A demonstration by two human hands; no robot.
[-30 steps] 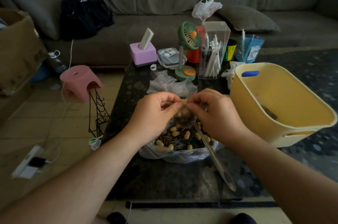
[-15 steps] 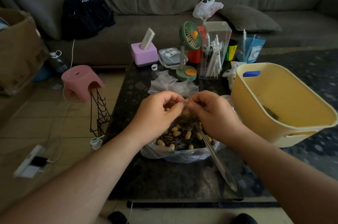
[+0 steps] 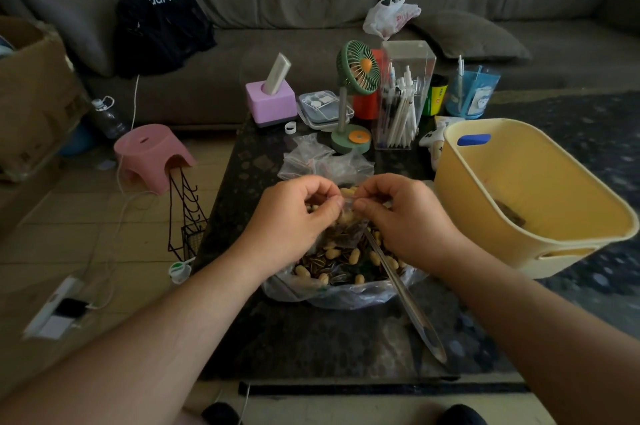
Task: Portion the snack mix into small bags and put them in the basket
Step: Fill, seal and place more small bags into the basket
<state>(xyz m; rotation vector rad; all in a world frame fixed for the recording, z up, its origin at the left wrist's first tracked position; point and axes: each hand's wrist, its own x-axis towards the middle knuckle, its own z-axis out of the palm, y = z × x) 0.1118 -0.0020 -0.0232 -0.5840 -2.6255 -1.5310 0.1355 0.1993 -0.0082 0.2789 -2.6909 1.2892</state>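
Hands, left (image 3: 294, 213) & right (image 3: 405, 216), pinching small clear bag (image 3: 348, 216) w/ peanuts, seeds inside

- Black garment (image 3: 162, 26) on the sofa: white lettering, partly folded away; the visible part reads roughly "dar hven", with the first letters cut off and the reading uncertain.
- White plastic bag (image 3: 391, 15) on the sofa: red print, too small to read.
- Yellow-green container (image 3: 435, 97) on the tabletop: red marking, illegible.
- No other legible text, numbers or signs.

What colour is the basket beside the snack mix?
Pale yellow, with a small blue tab at its far rim; the basket shows clearly in the head view.
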